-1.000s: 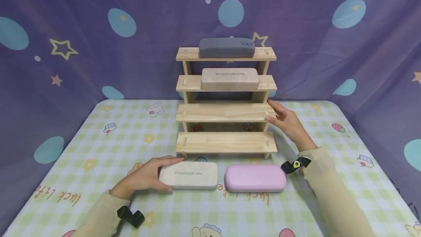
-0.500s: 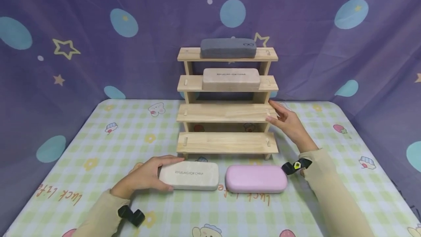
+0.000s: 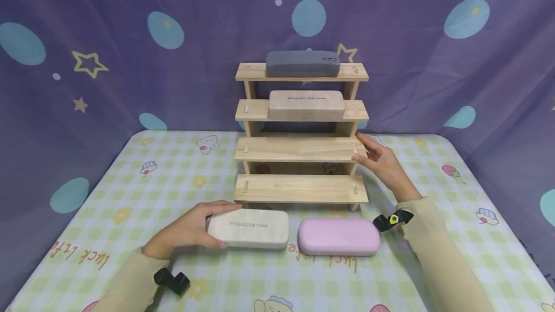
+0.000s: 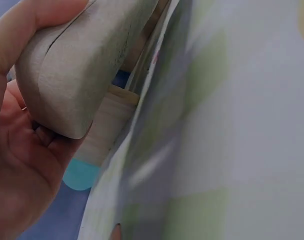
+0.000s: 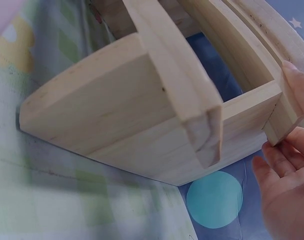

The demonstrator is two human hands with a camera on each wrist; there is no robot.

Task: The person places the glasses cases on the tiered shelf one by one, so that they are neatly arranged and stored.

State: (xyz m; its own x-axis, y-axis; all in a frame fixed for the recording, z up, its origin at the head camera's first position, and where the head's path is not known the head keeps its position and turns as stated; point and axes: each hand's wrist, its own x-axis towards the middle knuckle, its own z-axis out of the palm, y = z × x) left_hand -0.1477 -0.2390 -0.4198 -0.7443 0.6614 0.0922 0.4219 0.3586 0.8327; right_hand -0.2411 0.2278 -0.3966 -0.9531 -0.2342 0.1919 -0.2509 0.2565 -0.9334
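One white case (image 3: 253, 231) sits gripped in the left hand (image 3: 188, 227).

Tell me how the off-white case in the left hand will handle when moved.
The off-white case is likely stiff: its edges look straight in the left hand. Its broad, flat top and boxy shape suggest sliding rather than rolling if pushed. The seam hints at a lid that might open.

I see checked tablecloth (image 3: 234, 280), purple curtain (image 3: 208, 81) beyond its far edge, pink case (image 3: 339, 236) well inside its right edge
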